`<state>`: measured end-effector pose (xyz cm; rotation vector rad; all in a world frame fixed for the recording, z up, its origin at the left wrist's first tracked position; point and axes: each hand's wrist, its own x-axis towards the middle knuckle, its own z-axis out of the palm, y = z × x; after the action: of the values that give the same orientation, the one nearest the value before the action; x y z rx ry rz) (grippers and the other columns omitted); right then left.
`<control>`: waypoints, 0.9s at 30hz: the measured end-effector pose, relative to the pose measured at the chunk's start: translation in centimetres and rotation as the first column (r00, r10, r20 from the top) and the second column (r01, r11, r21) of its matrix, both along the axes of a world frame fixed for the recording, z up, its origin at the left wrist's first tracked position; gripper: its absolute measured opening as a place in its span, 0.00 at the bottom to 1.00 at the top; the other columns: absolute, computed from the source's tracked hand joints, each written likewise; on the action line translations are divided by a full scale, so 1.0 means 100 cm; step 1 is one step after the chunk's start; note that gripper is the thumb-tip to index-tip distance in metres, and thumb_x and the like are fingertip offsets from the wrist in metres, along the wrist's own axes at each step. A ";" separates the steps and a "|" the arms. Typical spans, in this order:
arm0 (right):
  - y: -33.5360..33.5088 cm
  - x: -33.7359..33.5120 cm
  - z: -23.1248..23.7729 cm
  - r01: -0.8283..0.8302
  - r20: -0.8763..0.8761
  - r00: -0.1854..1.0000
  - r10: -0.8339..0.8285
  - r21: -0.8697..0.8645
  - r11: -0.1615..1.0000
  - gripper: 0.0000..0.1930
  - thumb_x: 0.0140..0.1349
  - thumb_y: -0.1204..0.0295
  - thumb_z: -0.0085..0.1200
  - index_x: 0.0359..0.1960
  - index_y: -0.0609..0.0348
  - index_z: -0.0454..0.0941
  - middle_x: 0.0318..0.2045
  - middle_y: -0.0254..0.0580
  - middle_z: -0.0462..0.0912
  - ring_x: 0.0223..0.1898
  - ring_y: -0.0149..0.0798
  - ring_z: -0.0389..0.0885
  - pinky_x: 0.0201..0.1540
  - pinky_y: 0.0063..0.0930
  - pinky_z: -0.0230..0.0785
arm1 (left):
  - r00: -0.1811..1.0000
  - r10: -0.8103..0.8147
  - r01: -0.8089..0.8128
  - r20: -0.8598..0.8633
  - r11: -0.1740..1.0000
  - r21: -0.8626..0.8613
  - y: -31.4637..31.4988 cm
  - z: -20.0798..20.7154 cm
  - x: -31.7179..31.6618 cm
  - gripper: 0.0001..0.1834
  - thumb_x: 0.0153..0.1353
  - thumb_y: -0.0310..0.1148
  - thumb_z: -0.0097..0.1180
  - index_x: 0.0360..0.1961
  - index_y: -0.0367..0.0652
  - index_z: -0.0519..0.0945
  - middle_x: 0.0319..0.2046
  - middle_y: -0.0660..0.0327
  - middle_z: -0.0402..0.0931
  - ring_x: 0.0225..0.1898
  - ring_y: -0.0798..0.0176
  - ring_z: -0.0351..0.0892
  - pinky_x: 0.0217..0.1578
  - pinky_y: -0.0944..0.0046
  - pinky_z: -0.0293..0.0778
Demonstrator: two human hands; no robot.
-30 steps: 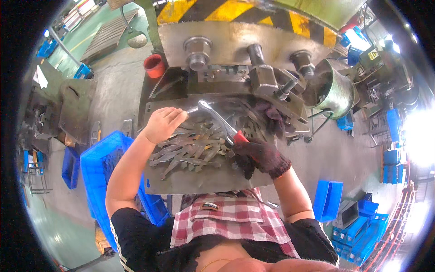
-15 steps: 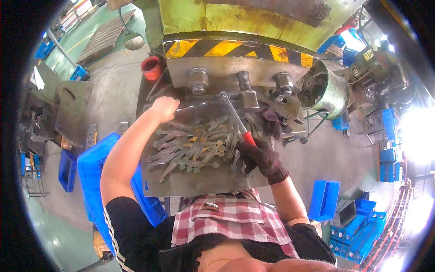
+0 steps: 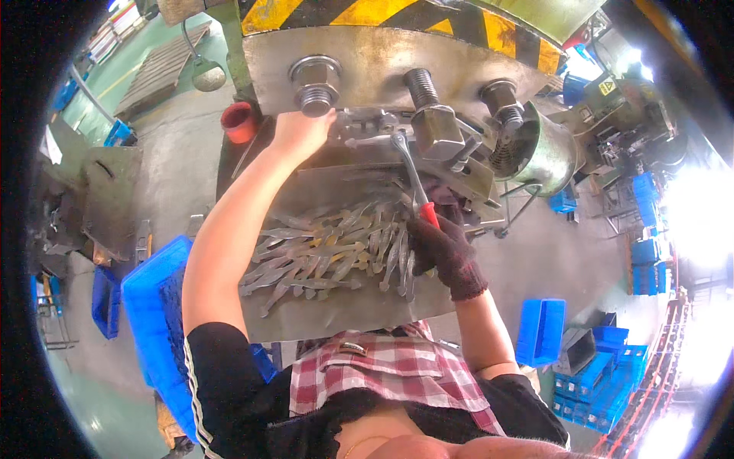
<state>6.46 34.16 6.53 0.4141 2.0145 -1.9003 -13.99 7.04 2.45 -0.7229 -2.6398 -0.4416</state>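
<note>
My left hand [image 3: 306, 134] is bare and reaches into the die area of a press, just under a large bolt [image 3: 315, 83]. Its fingers look curled, and their tips are partly hidden by the bolt, so what they hold does not show. A flat metal piece [image 3: 373, 141] lies on the die beside them. In a dark knitted glove, my right hand [image 3: 447, 256] grips the red handle of a ratchet wrench [image 3: 414, 177]. The wrench's round head touches or overlaps the far end of that piece. Below, many flat metal parts [image 3: 329, 252] are heaped on a metal table [image 3: 306, 320].
Two more thick bolts [image 3: 437, 130] [image 3: 501, 103] hang from the press block, under a yellow-black striped edge [image 3: 375, 11]. A red cup [image 3: 239, 122] stands at the left. Blue bins [image 3: 157, 298] [image 3: 541, 333] flank me. A round fan [image 3: 539, 149] sits at right.
My left hand has moved forward and slightly right, from above the heaped parts to under the bolt. The wrench has shifted slightly right with my right hand. The whole view has moved closer to the press.
</note>
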 end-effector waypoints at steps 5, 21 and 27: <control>-0.010 -0.018 0.008 -0.026 -0.027 0.999 0.028 0.083 0.996 0.19 0.60 0.53 0.55 0.40 0.56 0.78 0.24 0.30 0.74 0.24 0.26 0.71 0.24 0.23 0.64 | 0.901 0.416 -0.328 -0.127 0.842 0.428 -0.024 0.022 0.004 0.09 0.52 0.39 0.58 0.25 0.46 0.77 0.23 0.61 0.79 0.27 0.57 0.80 0.25 0.55 0.68; -0.046 -0.074 -0.009 -0.143 -0.053 0.980 0.190 0.472 0.870 0.22 0.59 0.53 0.54 0.47 0.56 0.78 0.37 0.45 0.82 0.38 0.40 0.79 0.42 0.32 0.69 | 0.879 0.449 -0.472 0.162 0.767 0.435 -0.076 -0.008 0.104 0.13 0.63 0.39 0.54 0.41 0.41 0.81 0.21 0.52 0.75 0.20 0.63 0.72 0.25 0.61 0.65; -0.027 -0.087 -0.035 -0.134 0.015 0.988 0.156 0.591 0.795 0.28 0.55 0.46 0.54 0.48 0.55 0.78 0.37 0.47 0.83 0.39 0.43 0.80 0.48 0.35 0.68 | 0.917 0.316 -0.399 0.243 0.711 0.579 -0.073 -0.033 0.122 0.15 0.63 0.38 0.53 0.41 0.37 0.81 0.32 0.51 0.82 0.30 0.60 0.80 0.35 0.62 0.72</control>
<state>-2.22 31.48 3.00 0.3582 2.5604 -1.1537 -1.79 -0.28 -0.81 0.0404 -2.4104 -1.1897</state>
